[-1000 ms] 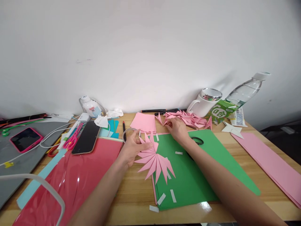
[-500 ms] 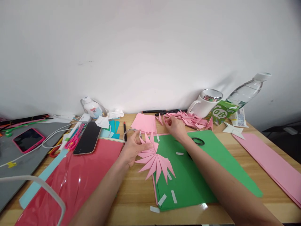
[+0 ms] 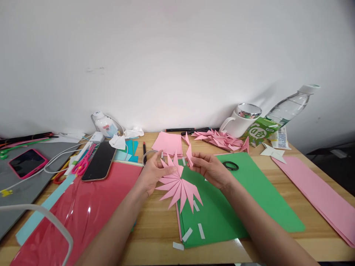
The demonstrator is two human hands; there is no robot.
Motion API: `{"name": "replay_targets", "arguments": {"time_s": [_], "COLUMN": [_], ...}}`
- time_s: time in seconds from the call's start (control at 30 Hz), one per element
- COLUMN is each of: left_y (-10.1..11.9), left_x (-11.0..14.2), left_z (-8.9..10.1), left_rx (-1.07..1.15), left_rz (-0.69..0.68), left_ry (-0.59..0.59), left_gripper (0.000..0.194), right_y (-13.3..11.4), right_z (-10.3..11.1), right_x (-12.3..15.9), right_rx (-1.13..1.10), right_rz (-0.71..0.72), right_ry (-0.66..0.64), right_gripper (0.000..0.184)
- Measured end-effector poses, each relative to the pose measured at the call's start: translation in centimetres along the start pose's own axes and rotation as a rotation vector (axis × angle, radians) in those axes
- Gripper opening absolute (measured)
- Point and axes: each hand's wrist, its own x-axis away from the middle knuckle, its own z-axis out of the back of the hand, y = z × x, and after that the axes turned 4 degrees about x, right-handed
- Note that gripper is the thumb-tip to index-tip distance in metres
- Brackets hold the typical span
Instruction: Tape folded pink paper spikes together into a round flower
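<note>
My left hand [image 3: 155, 171] pinches the upper left edge of a pink folded-paper star [image 3: 183, 190], a partial ring of several pointed pieces. The star is held above the left edge of the green paper sheets [image 3: 235, 207]. Close by on the right, my right hand [image 3: 210, 168] grips a single pink folded paper piece [image 3: 189, 154] between thumb and fingers, its point upward. This piece is apart from the star. Behind it lies one more loose pink piece [image 3: 186, 139], beside a stack of pink paper squares [image 3: 168, 143].
A heap of folded pink pieces [image 3: 222, 139] lies before a white mug [image 3: 241, 120]. Black scissor handles [image 3: 230, 165] and white paper strips [image 3: 201, 231] rest on the green sheets. Leftward are a phone [image 3: 99, 162], pink scissors [image 3: 84, 160] and a red folder [image 3: 91, 207].
My right hand has come from the heap toward the star, bringing one pink folded piece with it. My left hand still holds the star in nearly the same place.
</note>
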Motion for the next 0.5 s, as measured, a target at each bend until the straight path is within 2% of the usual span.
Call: {"name": "replay_targets", "arguments": {"time_s": [0.13, 0.3, 0.5], "left_y": [0.0, 0.2, 0.2], "left_x": [-0.1, 0.0, 0.1], "left_z": [0.0, -0.2, -0.6], "left_rx": [-0.001, -0.020, -0.077], "left_rz": [0.003, 0.022, 0.009], "left_ry": [0.007, 0.014, 0.058], "left_gripper": [0.104, 0.108, 0.104], "right_y": [0.8, 1.3, 1.3], "right_z": [-0.6, -0.9, -1.2], "right_x": [0.5, 0.9, 1.2], "right_rx": [-0.102, -0.115, -0.119], "right_rz": [-0.019, -0.041, -0.103], "right_ry": [0.033, -0.034, -0.090], "right_gripper": [0.031, 0.028, 0.025]}}
